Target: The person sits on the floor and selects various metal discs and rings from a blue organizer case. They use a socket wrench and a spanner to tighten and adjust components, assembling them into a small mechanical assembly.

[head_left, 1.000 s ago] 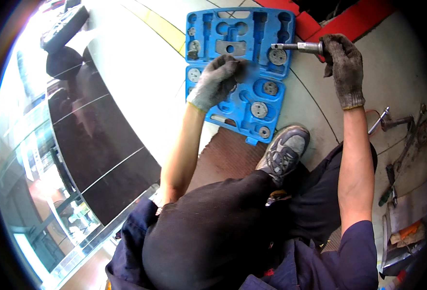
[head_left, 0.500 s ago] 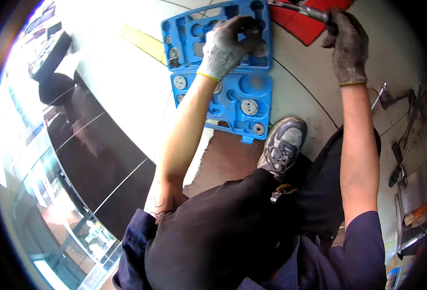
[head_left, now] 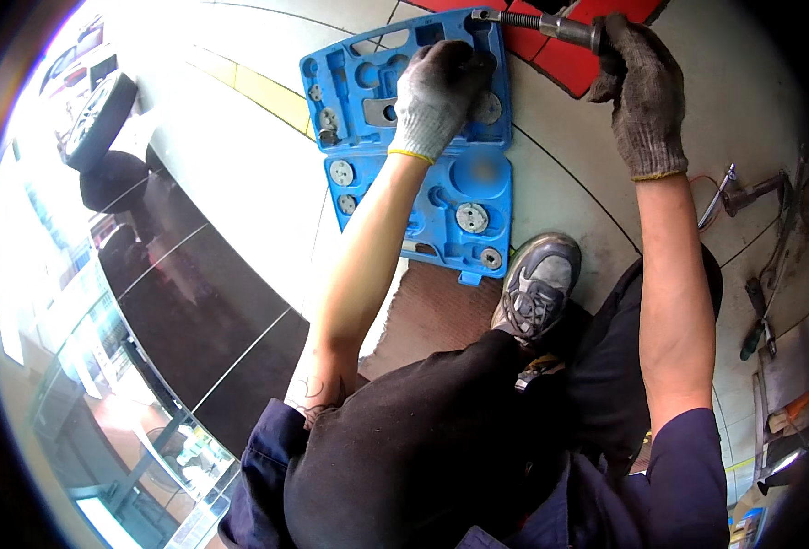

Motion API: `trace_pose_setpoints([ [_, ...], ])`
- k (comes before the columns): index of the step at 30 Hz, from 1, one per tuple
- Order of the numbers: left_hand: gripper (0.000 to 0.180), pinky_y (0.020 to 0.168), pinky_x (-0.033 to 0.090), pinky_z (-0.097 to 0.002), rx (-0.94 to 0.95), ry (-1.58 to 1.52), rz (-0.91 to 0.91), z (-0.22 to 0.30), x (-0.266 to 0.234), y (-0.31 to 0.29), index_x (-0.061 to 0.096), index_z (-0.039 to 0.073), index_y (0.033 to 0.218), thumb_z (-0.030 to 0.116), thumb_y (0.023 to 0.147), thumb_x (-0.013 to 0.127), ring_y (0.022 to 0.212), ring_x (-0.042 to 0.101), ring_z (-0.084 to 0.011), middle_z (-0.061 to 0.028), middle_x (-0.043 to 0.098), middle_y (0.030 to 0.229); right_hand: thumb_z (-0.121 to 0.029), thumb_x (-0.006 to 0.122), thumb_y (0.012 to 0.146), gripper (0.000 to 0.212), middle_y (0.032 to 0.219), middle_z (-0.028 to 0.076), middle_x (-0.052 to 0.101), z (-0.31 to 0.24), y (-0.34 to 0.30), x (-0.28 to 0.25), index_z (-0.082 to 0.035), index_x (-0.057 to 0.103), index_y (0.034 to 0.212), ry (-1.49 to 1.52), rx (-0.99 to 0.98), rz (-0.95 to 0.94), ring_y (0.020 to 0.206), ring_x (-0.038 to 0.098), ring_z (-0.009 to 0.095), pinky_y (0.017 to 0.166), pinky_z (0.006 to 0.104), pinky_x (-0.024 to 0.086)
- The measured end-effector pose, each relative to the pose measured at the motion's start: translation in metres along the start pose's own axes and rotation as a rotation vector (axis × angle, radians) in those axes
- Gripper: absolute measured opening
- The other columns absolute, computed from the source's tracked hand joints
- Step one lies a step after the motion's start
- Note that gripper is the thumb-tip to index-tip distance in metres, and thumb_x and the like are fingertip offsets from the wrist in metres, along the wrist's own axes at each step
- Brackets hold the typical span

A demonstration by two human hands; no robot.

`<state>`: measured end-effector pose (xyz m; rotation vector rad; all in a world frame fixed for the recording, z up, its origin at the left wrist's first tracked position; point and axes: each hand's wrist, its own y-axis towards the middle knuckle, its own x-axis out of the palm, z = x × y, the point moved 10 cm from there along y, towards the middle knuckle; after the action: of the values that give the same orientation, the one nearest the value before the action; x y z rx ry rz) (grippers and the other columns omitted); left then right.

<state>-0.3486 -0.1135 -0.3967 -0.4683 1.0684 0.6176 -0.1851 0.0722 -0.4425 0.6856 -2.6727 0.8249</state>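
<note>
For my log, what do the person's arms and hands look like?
Left hand: whitish-grey knitted glove, darkened fingers; right hand: grimy brown knitted glove; yellow cuff edges on both. Navy fabric sleeves end near the elbows; dark lines mark the left forearm.

Your left grip [head_left: 436, 101] gloved whitish grey, darkening toward the tips, edged yellow, blue case [head_left: 464, 248] beneath it, grey discs [head_left: 472, 218] around it, your right grip [head_left: 647, 101] in brownish grey, silver-and-dark tool [head_left: 569, 31] in it, red floor band [head_left: 565, 73] left of it.

No readable text, labels, brands, numbers or signs in view.
</note>
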Motion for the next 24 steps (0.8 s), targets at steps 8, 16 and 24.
trace_pose_setpoints([
  [8, 0.038, 0.087, 0.057, -0.0389, -0.135, -0.172, -0.195, -0.008, 0.008, 0.011, 0.073, 0.007, 0.111, 0.039, 0.092, 0.066, 0.097, 0.071, -0.0313, -0.0154, 0.073, 0.108, -0.023, 0.067, 0.095, 0.021, 0.076, 0.001, 0.064, -0.003, -0.003, 0.002, -0.002, 0.070, 0.101, 0.008, 0.006, -0.025, 0.054, 0.054, 0.010, 0.046, 0.0268, 0.044],
  [16, 0.038, 0.090, 0.057, -0.0376, -0.141, -0.255, -0.273, -0.008, 0.007, -0.023, 0.071, 0.010, 0.119, 0.037, 0.091, 0.071, 0.096, 0.071, -0.0289, -0.0129, 0.073, 0.112, -0.023, 0.061, 0.097, 0.018, 0.068, 0.000, 0.058, -0.014, -0.012, 0.005, -0.007, 0.066, 0.090, -0.118, -0.069, -0.006, 0.047, 0.049, 0.008, 0.036, 0.0230, 0.044],
  [24, 0.036, 0.062, 0.048, -0.0238, -0.566, -0.741, -0.083, -0.088, -0.058, -0.124, 0.069, 0.002, 0.108, 0.029, 0.085, 0.077, 0.072, 0.059, -0.0082, -0.0030, 0.071, 0.090, -0.025, 0.059, 0.098, 0.022, 0.068, 0.000, 0.057, -0.005, -0.011, 0.015, -0.007, 0.064, 0.086, 0.021, -0.079, -0.122, 0.048, 0.051, 0.010, 0.040, 0.0249, 0.047],
])
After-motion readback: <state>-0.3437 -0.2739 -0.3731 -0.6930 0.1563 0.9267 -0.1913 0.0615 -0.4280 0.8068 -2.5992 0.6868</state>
